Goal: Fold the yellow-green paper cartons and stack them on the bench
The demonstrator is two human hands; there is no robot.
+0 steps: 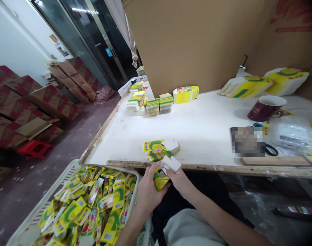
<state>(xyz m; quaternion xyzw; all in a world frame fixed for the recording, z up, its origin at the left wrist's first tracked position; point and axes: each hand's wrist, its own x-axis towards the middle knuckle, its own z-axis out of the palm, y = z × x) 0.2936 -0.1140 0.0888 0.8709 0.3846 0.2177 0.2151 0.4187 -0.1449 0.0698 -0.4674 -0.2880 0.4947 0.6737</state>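
Note:
At the table's front edge, my left hand (148, 189) is closed around a small yellow carton (159, 181) printed in green. My right hand (180, 181) grips the white flaps at the carton's upper end, fingers pinched on the card. Just beyond my hands lies a stack of flat yellow and green cartons (156, 149), their white flaps pointing right. To the left, a white plastic basket (137, 191) holds many folded cartons (117, 194) of the same print, heaped loosely.
Bundles of flat cartons (158, 106) stand along the back of the white table (197, 133). On the right are a maroon mug (265, 108), clear plastic wrap (290, 133), scissors (271, 149) and a wooden strip (275, 161). A large cardboard sheet (197, 41) rises behind. Floor left: a red stool (35, 148), stacked boxes (30, 99).

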